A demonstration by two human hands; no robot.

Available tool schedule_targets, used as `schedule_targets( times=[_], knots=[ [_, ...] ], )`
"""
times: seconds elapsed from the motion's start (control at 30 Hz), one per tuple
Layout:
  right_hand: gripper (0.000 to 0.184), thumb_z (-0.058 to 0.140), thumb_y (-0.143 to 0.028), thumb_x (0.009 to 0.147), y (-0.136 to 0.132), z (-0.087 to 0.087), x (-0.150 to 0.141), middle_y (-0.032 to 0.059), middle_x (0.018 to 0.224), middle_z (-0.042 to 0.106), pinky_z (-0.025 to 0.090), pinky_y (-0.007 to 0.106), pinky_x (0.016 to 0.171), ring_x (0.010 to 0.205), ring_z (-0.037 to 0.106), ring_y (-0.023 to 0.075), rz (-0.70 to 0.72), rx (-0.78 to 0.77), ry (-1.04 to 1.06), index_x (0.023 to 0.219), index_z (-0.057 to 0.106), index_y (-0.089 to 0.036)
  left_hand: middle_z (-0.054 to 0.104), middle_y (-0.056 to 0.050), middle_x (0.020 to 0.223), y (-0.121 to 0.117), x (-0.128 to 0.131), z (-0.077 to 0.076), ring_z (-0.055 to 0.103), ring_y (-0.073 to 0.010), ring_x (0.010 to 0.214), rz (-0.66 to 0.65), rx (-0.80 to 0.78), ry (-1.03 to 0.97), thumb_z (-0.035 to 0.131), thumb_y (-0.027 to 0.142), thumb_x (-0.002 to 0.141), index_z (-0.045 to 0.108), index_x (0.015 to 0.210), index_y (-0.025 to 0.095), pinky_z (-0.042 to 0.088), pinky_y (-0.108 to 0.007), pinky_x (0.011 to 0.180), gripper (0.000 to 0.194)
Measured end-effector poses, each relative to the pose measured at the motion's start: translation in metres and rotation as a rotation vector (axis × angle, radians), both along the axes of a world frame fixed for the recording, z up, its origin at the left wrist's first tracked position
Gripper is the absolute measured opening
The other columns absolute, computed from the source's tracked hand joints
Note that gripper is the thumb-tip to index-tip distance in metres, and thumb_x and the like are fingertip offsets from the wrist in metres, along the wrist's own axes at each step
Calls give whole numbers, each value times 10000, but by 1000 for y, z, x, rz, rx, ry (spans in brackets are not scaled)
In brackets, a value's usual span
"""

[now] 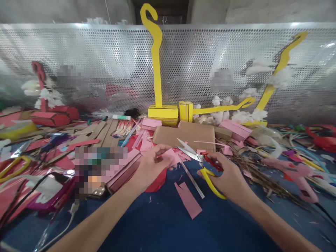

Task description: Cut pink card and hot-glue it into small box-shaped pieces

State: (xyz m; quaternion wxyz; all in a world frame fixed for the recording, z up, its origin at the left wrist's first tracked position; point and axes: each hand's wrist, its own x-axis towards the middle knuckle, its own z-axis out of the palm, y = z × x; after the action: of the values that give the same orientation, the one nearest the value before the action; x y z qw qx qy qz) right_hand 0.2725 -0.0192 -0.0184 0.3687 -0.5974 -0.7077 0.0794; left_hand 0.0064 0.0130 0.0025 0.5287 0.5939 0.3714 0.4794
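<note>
Between its thumb and fingers, my left hand (154, 163) pinches a small piece of pink paper (170, 156). Facing it, my right hand (228, 172) is closed on a pair of scissors (201, 159) with red and yellow handles. The blades are parted and point left, close to the pink piece; whether they touch it I cannot tell. Below the hands, a larger pink paper strip (188, 202) with a notched end lies flat on the blue table (168, 229). A thin clear strip (191, 176) slants between the two hands.
A brown cardboard piece (189, 138) lies behind my hands. Yellow paper hook shapes on box bases (162, 115) stand against a perforated metal panel (105, 56). At right rests a pink glue gun (294, 171); scraps and twigs (252, 169) crowd around, and a white cable (70, 217) runs at left.
</note>
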Motion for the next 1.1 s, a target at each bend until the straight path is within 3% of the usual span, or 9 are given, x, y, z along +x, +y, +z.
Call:
schedule_targets(
  times=[0.17, 0.53, 0.67, 0.77, 0.97, 1.1],
  knots=[
    [447, 796, -453, 759, 1, -3, 1, 86, 1053, 731, 563, 361, 769, 893, 703, 269, 0, 10, -5, 1107, 618, -238, 608, 1, 682, 1, -2, 2, 568, -129, 624, 13, 56, 40, 703, 363, 855, 648, 763, 189, 502, -281, 634, 205],
    [441, 796, -496, 765, 0, 0, -5, 82, 1026, 732, 558, 357, 767, 881, 706, 267, 6, -2, 12, 1069, 616, -232, 633, 6, 701, 3, -2, -5, 578, -126, 613, 2, 66, 64, 672, 328, 858, 607, 843, 198, 472, -257, 596, 147],
    [456, 801, -497, 759, -1, -3, -4, 82, 1031, 728, 560, 355, 774, 868, 699, 257, 9, 9, 5, 1075, 610, -231, 637, 3, 710, 3, -1, -5, 582, -125, 575, 23, 4, 62, 661, 387, 893, 587, 897, 208, 466, -252, 551, 193],
    [448, 793, -487, 763, -1, -2, -7, 87, 1039, 726, 559, 349, 770, 864, 695, 252, 12, 20, 11, 1078, 615, -224, 666, -31, 798, 0, 1, -3, 641, -158, 663, -15, -38, -21, 622, 430, 927, 597, 929, 201, 487, -248, 538, 231],
    [416, 745, -489, 801, -5, 4, -9, 85, 978, 717, 549, 347, 719, 804, 673, 239, 15, -32, 17, 1073, 612, -204, 559, 19, 671, -1, 2, -5, 533, -90, 547, 9, -69, -48, 672, 440, 910, 619, 767, 166, 463, -228, 525, 313],
    [388, 709, -428, 842, -6, 1, -9, 95, 1056, 719, 559, 368, 791, 901, 693, 254, 69, -73, 55, 1143, 596, -210, 616, 8, 655, 3, 0, -8, 546, -89, 524, 14, -61, -52, 717, 404, 880, 637, 760, 165, 454, -234, 525, 279]
  ],
)
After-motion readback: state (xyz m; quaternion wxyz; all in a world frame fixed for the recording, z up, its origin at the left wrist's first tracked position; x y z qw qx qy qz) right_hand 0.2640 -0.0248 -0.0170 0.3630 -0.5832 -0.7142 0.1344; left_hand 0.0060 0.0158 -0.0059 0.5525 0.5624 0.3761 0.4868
